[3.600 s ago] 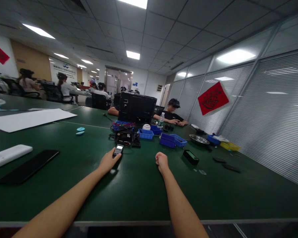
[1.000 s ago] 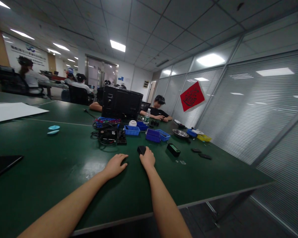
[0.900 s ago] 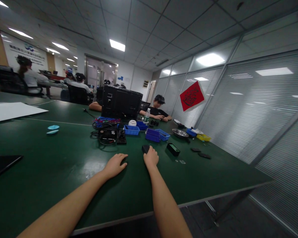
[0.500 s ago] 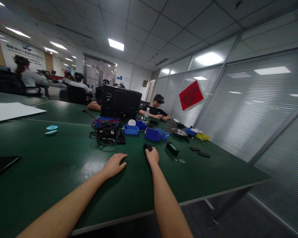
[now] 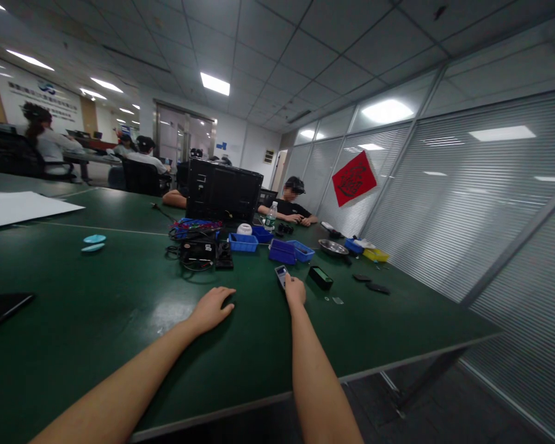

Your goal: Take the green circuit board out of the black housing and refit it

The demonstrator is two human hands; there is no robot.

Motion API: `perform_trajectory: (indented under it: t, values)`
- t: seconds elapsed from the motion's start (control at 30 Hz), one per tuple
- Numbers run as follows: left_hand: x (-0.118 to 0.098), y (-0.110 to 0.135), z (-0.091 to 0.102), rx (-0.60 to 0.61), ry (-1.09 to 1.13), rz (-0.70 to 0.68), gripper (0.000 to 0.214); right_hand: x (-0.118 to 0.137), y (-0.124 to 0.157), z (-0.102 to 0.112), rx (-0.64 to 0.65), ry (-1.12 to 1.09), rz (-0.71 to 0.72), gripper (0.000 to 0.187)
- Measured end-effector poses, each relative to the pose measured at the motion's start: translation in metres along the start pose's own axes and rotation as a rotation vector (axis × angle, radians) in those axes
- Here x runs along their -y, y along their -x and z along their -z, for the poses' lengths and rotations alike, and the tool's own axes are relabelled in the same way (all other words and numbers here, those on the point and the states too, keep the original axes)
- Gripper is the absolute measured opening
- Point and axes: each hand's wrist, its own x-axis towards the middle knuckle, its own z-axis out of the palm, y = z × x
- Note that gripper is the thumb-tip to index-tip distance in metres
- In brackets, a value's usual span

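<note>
My right hand (image 5: 295, 290) is closed round a slim handheld device (image 5: 282, 275) with a grey face and a small screen near its far end. Part of the device is covered by my fingers. My left hand (image 5: 212, 308) rests on the green table (image 5: 240, 364), fingers stretched out and thumb apart, with nothing in it. Just right of my right hand lies a black open box (image 5: 320, 277) with a green inside. A small clear piece (image 5: 337, 300) and a tiny ring (image 5: 326, 299) are on the table near it.
Blue bins (image 5: 282, 251), a steel bowl (image 5: 333, 248), a water bottle (image 5: 271, 216) and a black electronic unit with cables (image 5: 198, 253) stand farther back. Behind them rises a monitor-like black panel (image 5: 224, 191). Two flat black pieces (image 5: 378, 288) lie rightward. A co-worker (image 5: 294, 200) sits opposite.
The device in my right hand has turned from its dark side to show its grey face and screen. My right hand has shifted slightly right. The left stays in place.
</note>
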Motion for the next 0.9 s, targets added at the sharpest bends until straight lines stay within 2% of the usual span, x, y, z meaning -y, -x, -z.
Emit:
perform_trajectory:
  t: [0.1, 0.3, 0.37, 0.53, 0.6, 0.73, 0.83, 0.9]
  values:
    - [-0.001, 0.000, 0.001, -0.002, -0.003, 0.001, 0.040, -0.008, -0.009, 0.004, 0.047, -0.068, -0.073, 0.058]
    - [-0.003, -0.001, 0.004, 0.009, -0.007, 0.009, 0.039, -0.014, -0.022, 0.007, 0.113, -0.106, -0.078, 0.055]
    - [-0.003, -0.001, 0.004, 0.004, -0.005, 0.006, 0.039, -0.016, -0.022, 0.005, 0.083, -0.106, -0.076, 0.054]
    - [-0.002, -0.001, 0.003, 0.004, 0.000, 0.018, 0.038, -0.020, -0.018, 0.003, -0.092, -0.219, -0.081, 0.052]
    - [-0.001, -0.001, 0.003, 0.011, 0.008, 0.025, 0.038, -0.017, -0.015, 0.005, -0.099, -0.245, -0.052, 0.058]
    - [-0.001, -0.002, 0.003, 0.014, 0.017, 0.021, 0.038, -0.007, -0.004, 0.007, -0.063, -0.045, -0.001, 0.071]
    - [-0.002, -0.002, 0.003, 0.017, 0.021, 0.024, 0.038, -0.001, 0.003, 0.007, -0.049, 0.065, 0.012, 0.059]
    - [-0.001, -0.001, 0.003, 0.018, 0.022, 0.030, 0.038, 0.002, 0.007, 0.010, -0.101, 0.035, 0.014, 0.050]
